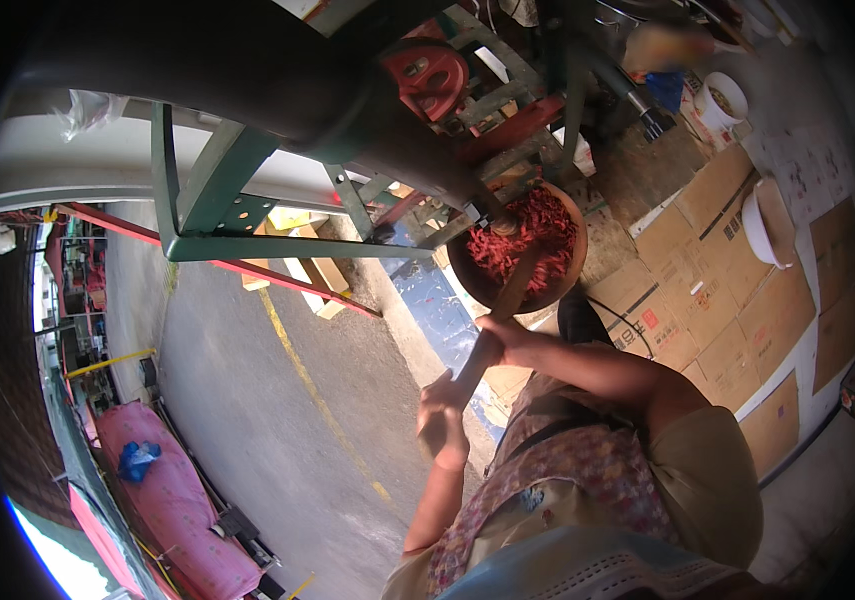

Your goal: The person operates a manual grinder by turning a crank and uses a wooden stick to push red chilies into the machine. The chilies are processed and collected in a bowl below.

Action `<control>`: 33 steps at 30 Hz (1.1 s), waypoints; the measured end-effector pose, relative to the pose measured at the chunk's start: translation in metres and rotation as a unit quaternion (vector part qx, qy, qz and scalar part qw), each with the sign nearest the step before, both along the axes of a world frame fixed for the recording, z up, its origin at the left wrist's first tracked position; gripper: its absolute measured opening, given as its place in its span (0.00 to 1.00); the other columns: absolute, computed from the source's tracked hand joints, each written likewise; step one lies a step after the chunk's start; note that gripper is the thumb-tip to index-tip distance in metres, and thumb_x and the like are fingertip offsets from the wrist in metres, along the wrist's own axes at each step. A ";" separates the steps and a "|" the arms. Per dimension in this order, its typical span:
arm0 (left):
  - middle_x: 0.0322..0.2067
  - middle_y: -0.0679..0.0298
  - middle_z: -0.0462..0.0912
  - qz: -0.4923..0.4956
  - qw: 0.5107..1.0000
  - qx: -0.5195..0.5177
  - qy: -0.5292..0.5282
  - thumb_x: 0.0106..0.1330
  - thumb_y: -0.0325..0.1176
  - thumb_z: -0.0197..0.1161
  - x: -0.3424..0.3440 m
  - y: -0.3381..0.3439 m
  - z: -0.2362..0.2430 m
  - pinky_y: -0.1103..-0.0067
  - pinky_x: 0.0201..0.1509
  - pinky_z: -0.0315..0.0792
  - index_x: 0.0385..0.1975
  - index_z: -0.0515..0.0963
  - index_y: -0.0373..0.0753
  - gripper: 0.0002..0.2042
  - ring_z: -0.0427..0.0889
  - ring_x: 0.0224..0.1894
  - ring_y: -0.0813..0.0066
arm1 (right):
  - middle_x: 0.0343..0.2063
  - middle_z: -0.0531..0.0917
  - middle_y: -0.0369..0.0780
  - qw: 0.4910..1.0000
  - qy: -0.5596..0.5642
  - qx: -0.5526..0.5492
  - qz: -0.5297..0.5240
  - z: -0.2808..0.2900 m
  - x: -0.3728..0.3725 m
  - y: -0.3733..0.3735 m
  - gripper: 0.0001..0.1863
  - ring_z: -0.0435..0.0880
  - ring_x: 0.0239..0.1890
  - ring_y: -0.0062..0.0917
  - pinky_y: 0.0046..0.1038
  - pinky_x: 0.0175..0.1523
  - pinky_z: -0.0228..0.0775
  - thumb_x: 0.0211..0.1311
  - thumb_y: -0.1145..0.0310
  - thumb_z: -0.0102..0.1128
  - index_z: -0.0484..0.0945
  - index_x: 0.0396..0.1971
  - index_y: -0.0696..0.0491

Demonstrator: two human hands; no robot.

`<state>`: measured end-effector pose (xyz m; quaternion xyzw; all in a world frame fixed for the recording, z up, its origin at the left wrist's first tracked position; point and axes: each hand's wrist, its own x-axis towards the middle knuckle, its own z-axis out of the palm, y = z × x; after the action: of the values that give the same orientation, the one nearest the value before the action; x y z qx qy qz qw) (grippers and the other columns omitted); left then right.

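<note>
My left hand (442, 418) is closed around the near end of a long wooden paddle (477, 362). Farther up the same handle, my right hand (509, 340) grips it. The paddle's far end reaches over the rim of a round brown bowl (467, 283) and touches a heap of red pieces (547, 225) that look like dried chillies. Above the bowl, the tip of a thick dark shaft (482, 208) points down toward the heap. The paddle's tip is partly sunk among the red pieces.
A green metal frame (287, 247) with a red wheel (425, 80) surrounds the shaft. Flattened cardboard (717, 270) covers the floor at right, with a white basin (769, 225) and a white bucket (720, 100). Pink cloth (172, 490) covers something at lower left.
</note>
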<state>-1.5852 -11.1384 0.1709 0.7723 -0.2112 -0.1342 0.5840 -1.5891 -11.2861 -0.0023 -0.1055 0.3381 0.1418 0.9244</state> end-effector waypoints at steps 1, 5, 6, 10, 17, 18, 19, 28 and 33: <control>0.42 0.54 0.78 -0.017 0.999 -0.008 -0.042 0.67 0.27 0.56 0.001 -0.003 -0.007 0.68 0.57 0.69 0.39 0.71 0.36 0.05 0.76 0.50 0.61 | 0.20 0.71 0.36 0.999 -0.018 -0.038 -0.004 -0.008 0.000 -0.007 0.11 0.74 0.21 0.24 0.30 0.27 0.73 0.60 0.62 0.58 0.69 0.27 0.53; 0.43 0.52 0.78 -0.100 0.995 0.018 -0.001 0.66 0.26 0.59 0.004 -0.027 -0.028 0.69 0.56 0.68 0.38 0.70 0.36 0.06 0.76 0.48 0.61 | 0.17 0.75 0.33 0.998 0.039 0.027 0.045 -0.022 0.009 -0.039 0.13 0.77 0.18 0.23 0.29 0.27 0.77 0.61 0.58 0.58 0.70 0.23 0.49; 0.43 0.52 0.78 -0.053 0.997 0.045 0.021 0.66 0.26 0.59 0.005 -0.029 -0.026 0.70 0.56 0.68 0.38 0.70 0.36 0.06 0.76 0.48 0.61 | 0.17 0.75 0.33 0.998 0.034 0.033 0.044 -0.018 0.009 -0.043 0.13 0.77 0.18 0.23 0.29 0.28 0.77 0.61 0.57 0.58 0.70 0.23 0.48; 0.44 0.49 0.78 -0.109 0.993 -0.031 0.016 0.65 0.27 0.60 0.010 -0.013 0.018 0.66 0.53 0.71 0.34 0.72 0.36 0.05 0.78 0.47 0.61 | 0.21 0.76 0.37 0.995 0.012 0.100 0.027 0.010 0.001 -0.027 0.14 0.78 0.22 0.25 0.33 0.33 0.78 0.60 0.57 0.59 0.69 0.25 0.50; 0.49 0.51 0.78 -0.242 0.967 -0.083 0.018 0.63 0.23 0.59 0.014 -0.016 -0.009 0.63 0.57 0.69 0.41 0.73 0.39 0.08 0.78 0.50 0.56 | 0.39 0.74 0.50 0.998 0.018 0.020 -0.057 -0.005 -0.021 -0.007 0.28 0.79 0.37 0.40 0.46 0.45 0.78 0.60 0.54 0.61 0.60 0.48 0.58; 0.49 0.51 0.77 -0.233 0.970 -0.065 0.025 0.63 0.22 0.59 0.013 -0.026 -0.027 0.64 0.57 0.69 0.42 0.72 0.38 0.09 0.78 0.51 0.56 | 0.40 0.73 0.50 0.998 -0.002 -0.068 -0.004 -0.013 -0.019 -0.014 0.28 0.78 0.37 0.40 0.46 0.47 0.77 0.61 0.54 0.61 0.60 0.48 0.59; 0.50 0.51 0.77 -0.231 0.972 -0.041 0.002 0.63 0.21 0.59 0.012 -0.034 -0.040 0.65 0.57 0.69 0.43 0.71 0.37 0.10 0.78 0.51 0.56 | 0.42 0.72 0.50 0.994 0.016 -0.101 0.027 -0.020 -0.020 -0.018 0.28 0.78 0.38 0.40 0.46 0.50 0.75 0.61 0.54 0.60 0.60 0.48 0.59; 0.38 0.56 0.81 -0.323 0.943 -0.086 -0.011 0.55 0.25 0.69 0.011 -0.003 0.001 0.64 0.54 0.72 0.33 0.77 0.35 0.08 0.80 0.46 0.60 | 0.41 0.76 0.47 0.996 -0.059 0.065 0.012 -0.007 -0.038 0.005 0.15 0.79 0.44 0.40 0.44 0.55 0.71 0.68 0.64 0.44 0.64 0.46 0.60; 0.40 0.55 0.78 -0.332 0.942 0.048 0.017 0.52 0.22 0.70 0.004 -0.030 -0.067 0.70 0.51 0.71 0.35 0.76 0.36 0.12 0.78 0.44 0.54 | 0.42 0.78 0.49 0.993 0.099 0.012 0.069 -0.041 -0.030 -0.002 0.23 0.80 0.43 0.37 0.39 0.55 0.72 0.67 0.56 0.45 0.68 0.46 0.64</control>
<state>-1.5808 -11.1684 0.1044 0.6828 -0.4388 -0.3439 0.4722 -1.6189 -11.2882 -0.0433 -0.1033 0.4179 0.2189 0.8757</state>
